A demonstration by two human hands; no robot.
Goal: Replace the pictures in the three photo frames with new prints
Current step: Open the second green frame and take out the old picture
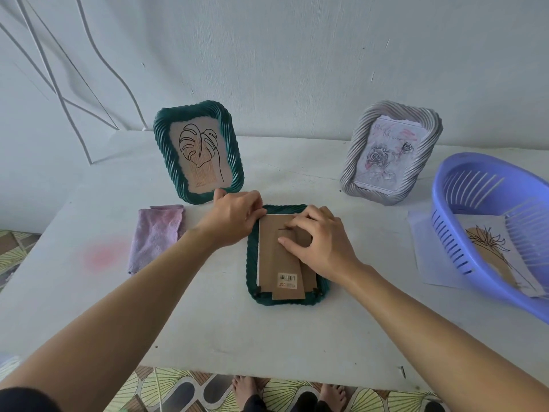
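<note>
Dark green ridged photo frame (252,263) lies face down at centre of white table (208,322), brown cardboard backing (276,257) uppermost. Left hand (231,215) curls fingers round the backing's 11 o'clock corner. Right hand (320,242) sets bent fingers and thumb on the backing; whether it pinches cannot be told. Green leaf-print frame (162,144) stands at 11 o'clock, silver rose-print frame (380,196) at 2 o'clock.

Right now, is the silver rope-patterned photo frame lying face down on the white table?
No, the silver rope-patterned photo frame stands upright, its rose print facing the camera.
</note>
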